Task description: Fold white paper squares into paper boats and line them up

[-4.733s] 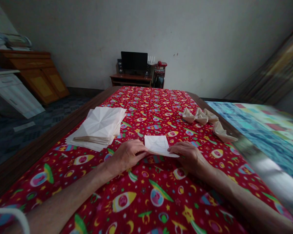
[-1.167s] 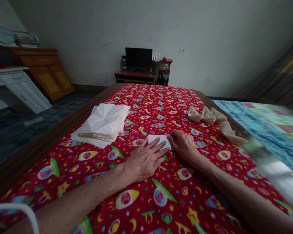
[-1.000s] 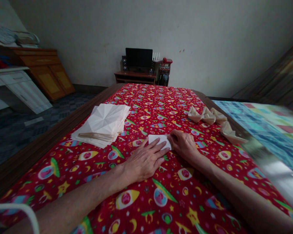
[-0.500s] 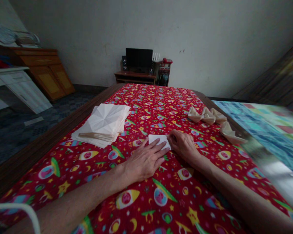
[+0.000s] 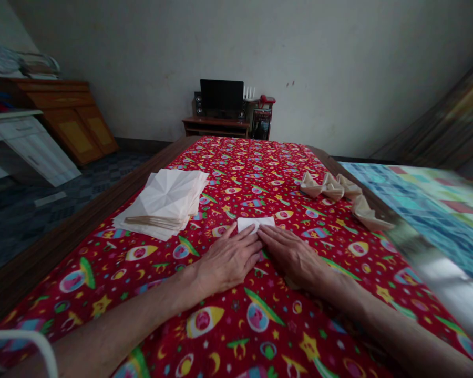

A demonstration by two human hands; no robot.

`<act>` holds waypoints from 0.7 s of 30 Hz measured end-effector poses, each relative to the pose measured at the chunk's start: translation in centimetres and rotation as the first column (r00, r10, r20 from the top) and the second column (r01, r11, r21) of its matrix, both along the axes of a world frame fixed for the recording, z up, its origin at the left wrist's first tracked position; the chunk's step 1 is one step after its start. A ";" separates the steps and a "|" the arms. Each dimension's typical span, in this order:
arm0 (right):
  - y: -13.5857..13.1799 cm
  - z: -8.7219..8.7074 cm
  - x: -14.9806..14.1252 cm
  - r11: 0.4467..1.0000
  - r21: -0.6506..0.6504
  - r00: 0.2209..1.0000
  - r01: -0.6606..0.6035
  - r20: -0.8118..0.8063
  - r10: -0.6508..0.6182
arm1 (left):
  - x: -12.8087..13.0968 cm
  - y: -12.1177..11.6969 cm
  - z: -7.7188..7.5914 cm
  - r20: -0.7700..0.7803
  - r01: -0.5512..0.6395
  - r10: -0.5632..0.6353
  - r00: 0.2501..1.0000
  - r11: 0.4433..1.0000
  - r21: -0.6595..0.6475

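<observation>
A small folded sheet of white paper [image 5: 255, 222] lies flat on the red patterned tablecloth [image 5: 236, 328]. My left hand [image 5: 230, 257] rests on its left part, fingers stretched out and spread. Flat over the right part lies my right hand [image 5: 289, 249], its fingers extended and close together, the tips near those of my left hand. Both hands hide the near side of the paper. To the left is a stack of creased white paper sheets [image 5: 167, 194]. Several folded paper boats [image 5: 331, 187] stand in a group at the right.
A dark wooden table edge [image 5: 82, 205] runs along the left. Beyond the far end stand a monitor [image 5: 222, 95] with speakers and a red telephone [image 5: 267, 98]. A bed with a blue patchwork cover [image 5: 402, 205] is at the right. A white cable [image 5: 43, 341] curves at lower left.
My right hand has gone from a curled grip at the paper's right edge to lying flat on it. The paper now looks narrower from front to back. My left hand stays on it.
</observation>
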State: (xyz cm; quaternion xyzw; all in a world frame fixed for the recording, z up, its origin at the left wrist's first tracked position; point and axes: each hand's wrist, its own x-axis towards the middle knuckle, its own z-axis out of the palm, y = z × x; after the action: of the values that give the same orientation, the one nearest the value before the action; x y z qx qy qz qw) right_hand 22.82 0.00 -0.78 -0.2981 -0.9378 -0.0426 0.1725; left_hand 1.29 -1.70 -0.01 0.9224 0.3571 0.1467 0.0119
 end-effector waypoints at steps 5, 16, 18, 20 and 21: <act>-1.6 0.6 2.2 0.991 -0.118 0.989 0.058 0.144 -0.041 | -1.1 -0.2 0.0 -0.028 -0.023 0.023 0.999 1.000 0.014; -2.4 0.8 2.9 0.994 -0.025 0.990 0.107 0.096 -0.104 | -3.8 -0.8 0.4 -0.059 -0.078 0.083 0.995 0.993 0.088; -2.5 1.1 2.3 0.994 0.014 0.987 0.108 0.114 -0.109 | -3.3 -0.7 0.5 -0.060 -0.059 0.065 0.996 0.994 0.095; -2.7 1.3 1.8 0.992 0.036 0.984 0.123 0.123 -0.126 | -2.3 -0.6 0.6 -0.061 -0.028 0.034 0.998 0.995 0.092; -2.8 1.4 1.5 0.991 0.036 0.983 0.132 0.123 -0.135 | -1.7 -0.4 0.5 -0.059 -0.009 0.014 0.998 0.996 0.084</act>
State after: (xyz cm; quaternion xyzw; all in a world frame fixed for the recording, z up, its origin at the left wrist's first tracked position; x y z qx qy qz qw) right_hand 24.37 -2.76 0.63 -0.3546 -0.9241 -0.0857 0.1141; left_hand -0.39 -2.14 0.54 0.9239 0.3563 0.1340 -0.0381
